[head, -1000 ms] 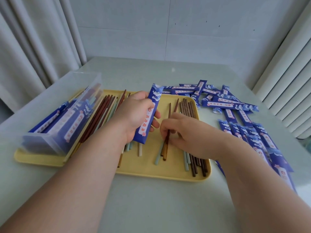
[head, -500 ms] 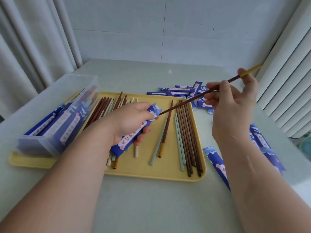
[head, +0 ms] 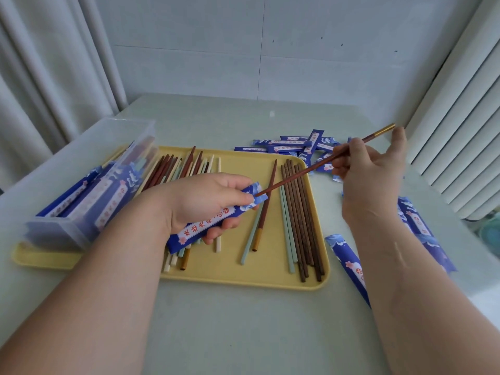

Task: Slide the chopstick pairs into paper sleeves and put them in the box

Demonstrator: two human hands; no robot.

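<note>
My left hand grips a blue paper sleeve over the yellow tray, fingers curled round it. My right hand pinches a brown chopstick near its gold end, tip touching the sleeve's open mouth. Loose chopsticks lie on the tray. Clear box of filled sleeves sits at the tray's left end. Empty sleeves on the table, right.

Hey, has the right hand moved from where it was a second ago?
Yes. The right hand rose off the yellow tray, going right past its edge, holding a brown chopstick.
</note>
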